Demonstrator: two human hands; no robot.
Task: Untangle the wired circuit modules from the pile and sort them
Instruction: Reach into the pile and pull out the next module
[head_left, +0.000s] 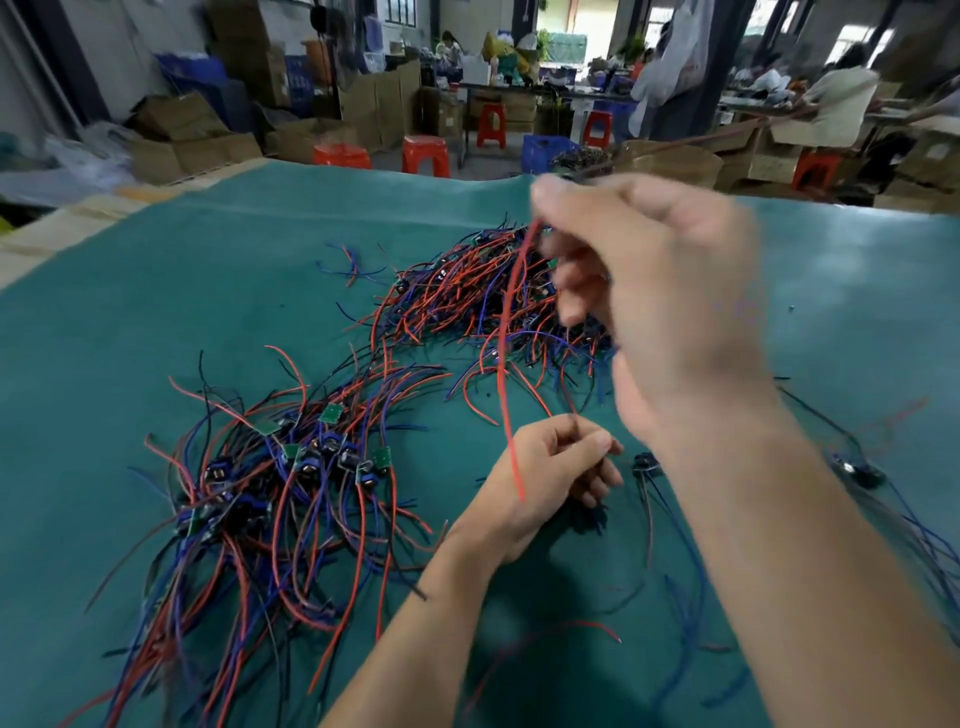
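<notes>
Nearest us, our left hand (550, 467) hovers low over the green table (156, 312), fingers curled, pinching thin dark wires. To its left lies a spread bunch of wired modules (291, 467) with red, blue and black leads. Above it, our right hand (660, 291), blurred, pinches the top of a red wire (506, 364) that hangs down past the left hand. Beyond the right hand sits the tangled pile (488, 301).

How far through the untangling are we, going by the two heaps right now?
Done: a sorted bunch lies near left on the green mat. In hand: the right hand lifts a red wire while the left hand pinches a dark lead. Left: the tangled pile farther back.
</notes>
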